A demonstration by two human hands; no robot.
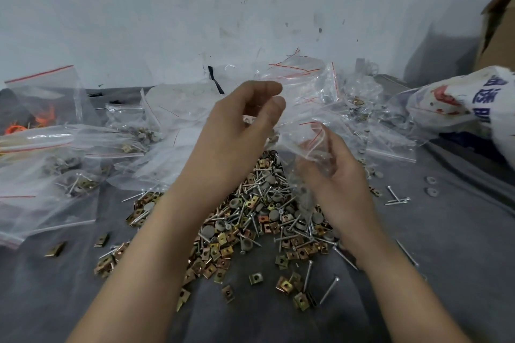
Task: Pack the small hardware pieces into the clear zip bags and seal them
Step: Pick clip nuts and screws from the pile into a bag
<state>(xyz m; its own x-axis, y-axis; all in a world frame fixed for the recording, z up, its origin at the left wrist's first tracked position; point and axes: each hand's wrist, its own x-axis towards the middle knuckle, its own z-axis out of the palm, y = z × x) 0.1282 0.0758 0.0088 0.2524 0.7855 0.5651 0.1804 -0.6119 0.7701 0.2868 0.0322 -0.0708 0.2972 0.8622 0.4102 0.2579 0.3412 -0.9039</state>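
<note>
A heap of small hardware (250,220), brass clip nuts, silver nails and grey round washers, lies on the grey cloth in front of me. My right hand (334,184) grips a clear zip bag (309,145) with a red seal line, held above the heap. My left hand (237,131) hovers beside the bag's upper left edge, thumb and fingers curled close together; whether they pinch the bag's film is unclear. Behind the hands rises a pile of empty zip bags (303,83).
Filled and empty zip bags (69,164) cover the left side of the cloth. A white printed sack (468,103) and a cardboard box (498,25) stand at the right. Loose nails and washers (401,198) lie scattered right of the heap. A scuffed wall closes the back.
</note>
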